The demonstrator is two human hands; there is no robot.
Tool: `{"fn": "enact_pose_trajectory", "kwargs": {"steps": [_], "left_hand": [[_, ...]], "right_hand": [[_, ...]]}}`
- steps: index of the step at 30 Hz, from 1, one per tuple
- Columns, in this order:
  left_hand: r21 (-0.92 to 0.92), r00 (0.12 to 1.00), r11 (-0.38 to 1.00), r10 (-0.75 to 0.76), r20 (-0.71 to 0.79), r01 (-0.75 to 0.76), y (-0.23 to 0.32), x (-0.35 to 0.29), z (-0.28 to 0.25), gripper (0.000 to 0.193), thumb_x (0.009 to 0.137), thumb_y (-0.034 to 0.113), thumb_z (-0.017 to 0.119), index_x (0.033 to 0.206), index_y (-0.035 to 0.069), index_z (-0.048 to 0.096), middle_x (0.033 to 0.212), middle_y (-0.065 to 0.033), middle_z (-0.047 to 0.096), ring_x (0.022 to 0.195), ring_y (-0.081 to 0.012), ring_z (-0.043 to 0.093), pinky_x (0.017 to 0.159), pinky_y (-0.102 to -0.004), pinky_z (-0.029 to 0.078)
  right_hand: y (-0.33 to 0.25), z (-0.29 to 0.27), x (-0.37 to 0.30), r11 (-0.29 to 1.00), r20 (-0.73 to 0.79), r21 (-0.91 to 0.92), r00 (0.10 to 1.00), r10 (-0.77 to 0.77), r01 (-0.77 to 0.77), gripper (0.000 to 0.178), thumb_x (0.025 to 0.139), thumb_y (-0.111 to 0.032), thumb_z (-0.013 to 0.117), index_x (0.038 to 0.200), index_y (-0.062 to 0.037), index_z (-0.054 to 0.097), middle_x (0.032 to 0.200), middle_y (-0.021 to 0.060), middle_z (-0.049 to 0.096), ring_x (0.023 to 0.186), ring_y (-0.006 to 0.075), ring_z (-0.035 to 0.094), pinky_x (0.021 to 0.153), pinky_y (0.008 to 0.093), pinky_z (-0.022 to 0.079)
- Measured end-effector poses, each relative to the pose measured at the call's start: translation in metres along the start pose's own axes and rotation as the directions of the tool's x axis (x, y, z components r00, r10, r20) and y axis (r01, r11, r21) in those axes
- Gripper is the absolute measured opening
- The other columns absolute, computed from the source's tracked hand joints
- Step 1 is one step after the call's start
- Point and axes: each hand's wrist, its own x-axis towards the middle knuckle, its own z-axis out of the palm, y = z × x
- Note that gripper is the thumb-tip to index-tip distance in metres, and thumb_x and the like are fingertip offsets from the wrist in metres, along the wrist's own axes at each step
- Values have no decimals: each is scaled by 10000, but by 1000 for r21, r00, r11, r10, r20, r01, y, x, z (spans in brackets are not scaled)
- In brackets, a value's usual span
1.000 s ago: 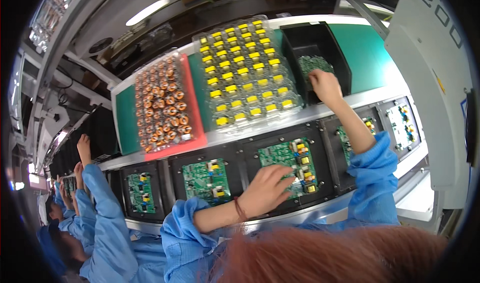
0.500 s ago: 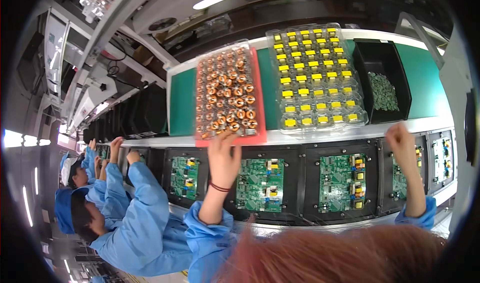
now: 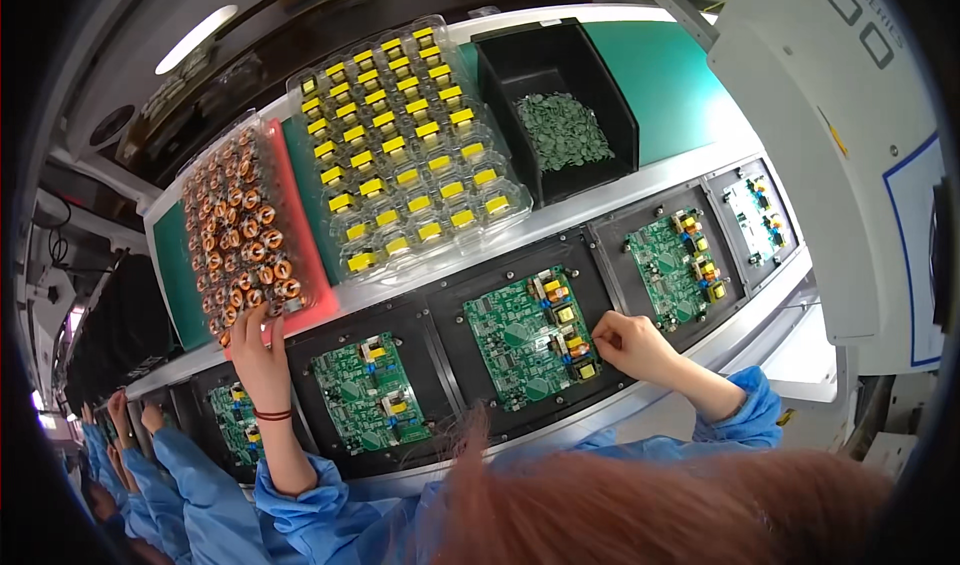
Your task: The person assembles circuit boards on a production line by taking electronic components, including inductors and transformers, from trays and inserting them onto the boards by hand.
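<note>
Right fingers [image 3: 606,334] curl together, any hold hidden — now lowered beside a circuit board [image 3: 512,337]; left fingers [image 3: 255,327] bend at coils [image 3: 240,250], grip unclear.

Large dark characters [image 3: 875,47], legible, running slantwise down pale grey machine housing [image 3: 785,115] at upper right; smaller grey lettering [image 3: 880,20] alongside, also legible. Below, narrow yellow marking [image 3: 836,135], unreadable. Blue-bordered sheet [image 3: 918,255] on same housing, contents indistinct. Fine white print on green circuit boards [image 3: 505,350], too small to read.
</note>
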Motion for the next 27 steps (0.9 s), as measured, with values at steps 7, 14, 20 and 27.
{"fn": "enact_pose_trajectory", "kwargs": {"steps": [7,14,20,27], "left_hand": [[-41,995,999,-22,93,25,-4,5,0,222,821,110,640,1013,0,624,923,-143,627,868,-311,580,779,-384,455],[-15,993,999,-46,107,48,-2,10,2,213,802,99,651,991,3,629,885,-130,629,839,-287,587,753,-375,461],[-301,967,933,-236,-97,198,-4,-1,-14,207,882,99,577,1047,-22,615,887,-101,640,718,-171,612,654,-286,492],[-853,871,332,-426,245,403,27,-30,-32,349,954,122,476,1282,6,453,925,-40,575,772,-130,611,699,-264,536]], "right_hand": [[10,9,8,999,-49,-16,998,-42,41,81,782,-38,605,826,13,561,666,120,630,604,227,645,565,310,505],[7,10,12,999,-89,-29,996,15,-18,66,766,-30,614,798,16,580,646,106,631,587,198,642,559,295,501],[3,13,13,998,-92,-35,995,40,-43,73,771,-46,620,804,15,597,659,119,637,584,212,638,553,305,498],[-12,3,9,985,-31,-134,994,101,-104,162,784,-62,619,916,20,665,772,182,656,642,261,638,591,327,492]]}}
